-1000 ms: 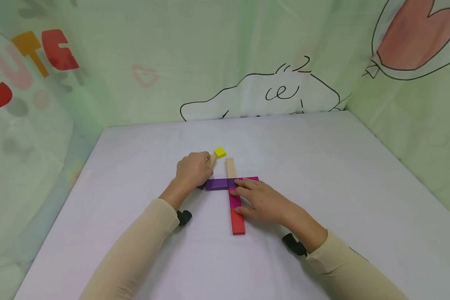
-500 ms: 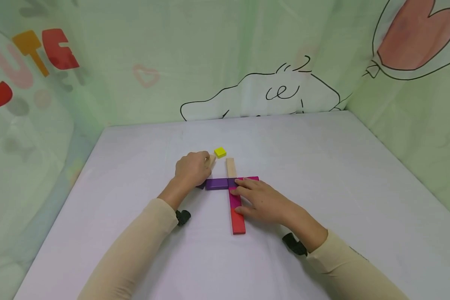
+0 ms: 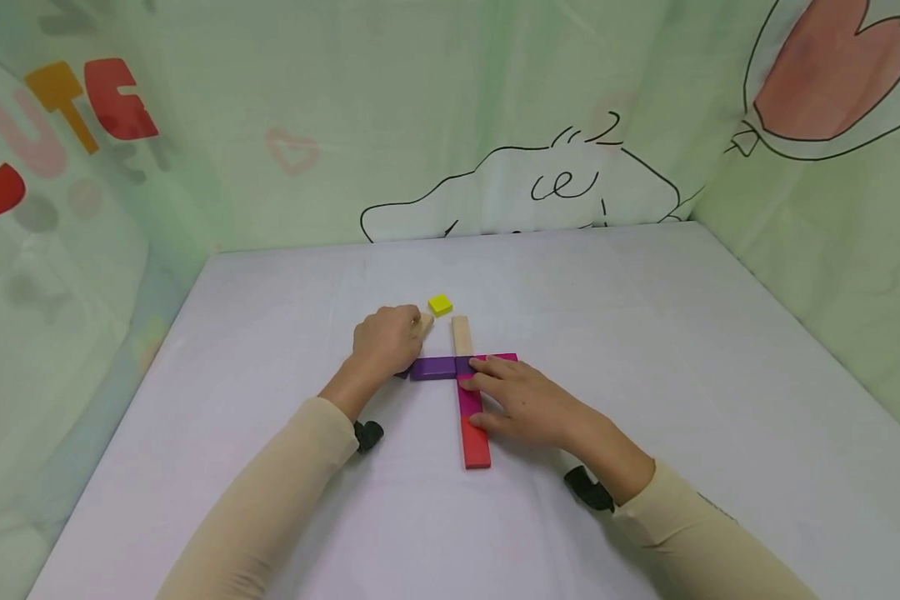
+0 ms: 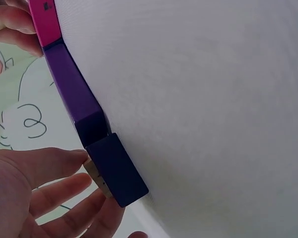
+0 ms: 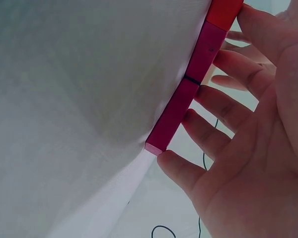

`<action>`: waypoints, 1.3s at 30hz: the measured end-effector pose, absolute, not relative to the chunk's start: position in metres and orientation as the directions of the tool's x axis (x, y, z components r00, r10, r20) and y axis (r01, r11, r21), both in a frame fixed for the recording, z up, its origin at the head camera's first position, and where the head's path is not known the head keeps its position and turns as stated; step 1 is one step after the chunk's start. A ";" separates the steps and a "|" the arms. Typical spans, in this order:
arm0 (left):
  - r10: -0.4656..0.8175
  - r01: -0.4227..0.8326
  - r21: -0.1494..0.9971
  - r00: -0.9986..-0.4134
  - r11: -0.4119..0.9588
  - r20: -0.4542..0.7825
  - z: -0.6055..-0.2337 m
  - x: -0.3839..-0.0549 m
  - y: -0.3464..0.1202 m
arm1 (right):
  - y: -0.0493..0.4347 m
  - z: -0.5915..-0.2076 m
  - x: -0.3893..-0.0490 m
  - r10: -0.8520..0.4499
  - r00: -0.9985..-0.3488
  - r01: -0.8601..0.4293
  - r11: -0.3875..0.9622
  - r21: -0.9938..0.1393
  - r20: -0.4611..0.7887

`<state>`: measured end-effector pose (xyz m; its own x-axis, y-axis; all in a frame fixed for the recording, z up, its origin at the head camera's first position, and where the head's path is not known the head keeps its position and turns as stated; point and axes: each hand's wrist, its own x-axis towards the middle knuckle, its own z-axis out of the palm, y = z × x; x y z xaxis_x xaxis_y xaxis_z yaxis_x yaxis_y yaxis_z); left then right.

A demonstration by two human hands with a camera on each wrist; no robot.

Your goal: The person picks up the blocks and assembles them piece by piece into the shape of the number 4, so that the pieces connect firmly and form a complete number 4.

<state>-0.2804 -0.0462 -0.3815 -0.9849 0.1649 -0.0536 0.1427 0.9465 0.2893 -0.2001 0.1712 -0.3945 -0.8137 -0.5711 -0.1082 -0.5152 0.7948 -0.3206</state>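
Note:
In the head view, my left hand pinches a plain wooden block that slants up and to the right. The left wrist view has a dark blue block at my left fingertips, set at a slight angle to the end of a purple block. My right hand rests with spread fingers on the joined row, touching a magenta block, a red block and another magenta block. A second plain wooden block extends away from the crossing. My left hand hides part of the dark blue block.
A small yellow block lies beyond the left hand, near the slanting wooden block. All the blocks are on a white-covered table. A printed green curtain stands behind and along the sides.
My left hand shifts slightly left and then back right, and the wooden block in its fingers moves a little with it. The right hand and the other blocks stay put.

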 end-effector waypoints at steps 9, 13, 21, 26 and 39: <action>0.155 0.128 0.286 -0.985 0.950 -0.076 -0.383 -0.282 -0.048 | 0.170 -0.393 -0.199 -0.564 -0.817 -0.510 0.802 -0.312 -0.116; 0.154 0.125 0.295 -0.985 0.947 -0.076 -0.384 -0.282 -0.048 | 0.169 -0.392 -0.199 -0.568 -0.815 -0.513 0.800 -0.311 -0.116; 0.162 0.135 0.281 -0.984 0.950 -0.073 -0.384 -0.281 -0.049 | 0.170 -0.393 -0.199 -0.572 -0.813 -0.518 0.797 -0.311 -0.112; 0.157 0.132 0.267 -0.985 0.955 -0.076 -0.383 -0.281 -0.048 | 0.170 -0.393 -0.199 -0.571 -0.814 -0.519 0.797 -0.309 -0.109; 0.130 0.098 0.275 -0.987 0.956 -0.098 -0.384 -0.283 -0.049 | 0.170 -0.394 -0.199 -0.576 -0.811 -0.523 0.792 -0.316 -0.100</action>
<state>-0.2826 -0.0485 -0.3844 -0.9867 0.1297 -0.0984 0.0983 0.9564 0.2751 -0.1993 0.1705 -0.3939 -0.8113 -0.5760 -0.1002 -0.5231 0.7916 -0.3157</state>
